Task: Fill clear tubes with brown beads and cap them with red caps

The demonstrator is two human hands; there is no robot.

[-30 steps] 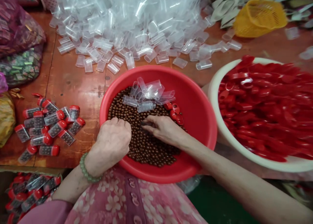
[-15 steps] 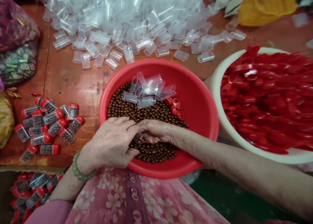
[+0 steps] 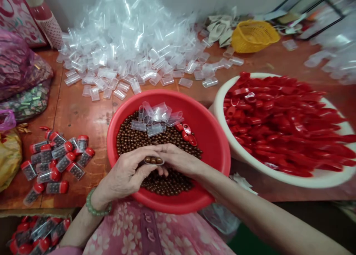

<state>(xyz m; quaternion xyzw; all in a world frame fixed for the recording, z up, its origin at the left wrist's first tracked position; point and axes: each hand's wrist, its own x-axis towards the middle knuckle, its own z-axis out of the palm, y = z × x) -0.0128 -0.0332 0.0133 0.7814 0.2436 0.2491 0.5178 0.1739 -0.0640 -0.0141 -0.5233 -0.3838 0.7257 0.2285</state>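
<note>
At centre frame, above the red basin [image 3: 208, 136], the left hand [image 3: 126, 171] tightly pinches an uncapped tube [image 3: 162, 161] of brown balls [image 3: 152, 160] that tilting could spill, while the right hand [image 3: 179, 159] curls alongside, its hold unclear.

The left hand [image 3: 126, 171] and right hand [image 3: 178, 160] are gripping a filled clear tube [image 3: 154, 160] over the near half of the red basin [image 3: 214, 143]; brown beads [image 3: 167, 184] are covering the basin floor; empty tubes [image 3: 155, 115] are lying near its far rim; the white basin [image 3: 222, 110] is holding red caps.
</note>
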